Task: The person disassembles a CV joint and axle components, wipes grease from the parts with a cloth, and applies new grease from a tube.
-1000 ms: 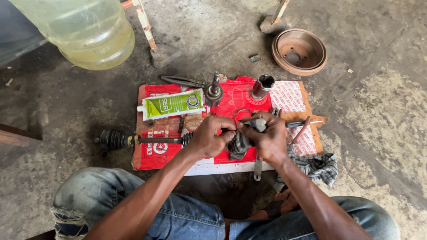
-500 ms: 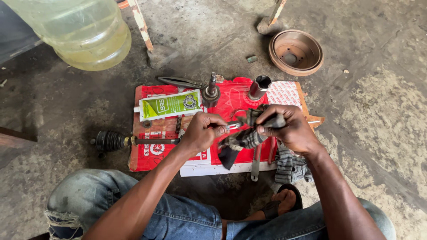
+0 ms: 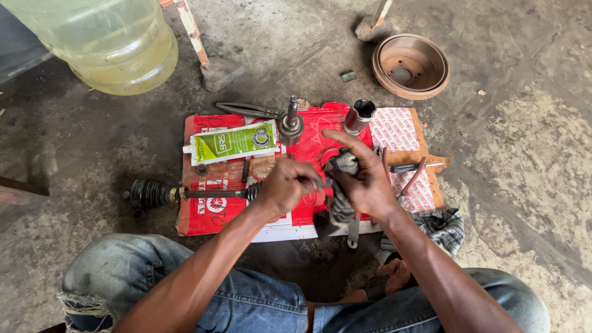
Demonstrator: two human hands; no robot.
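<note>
Currently L hand (image 3: 285,185) grips axle shaft (image 3: 213,193); R hand (image 3: 364,182) clutches rubber boot (image 3: 340,203). Boot on, joint (image 3: 290,125) unfitted.

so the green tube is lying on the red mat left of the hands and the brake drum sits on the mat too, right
Not quite. The brake drum sits on the bare concrete floor, beyond the mat's far right corner, as the head view shows. The green tube does lie on the red mat, left of the hands.
</note>
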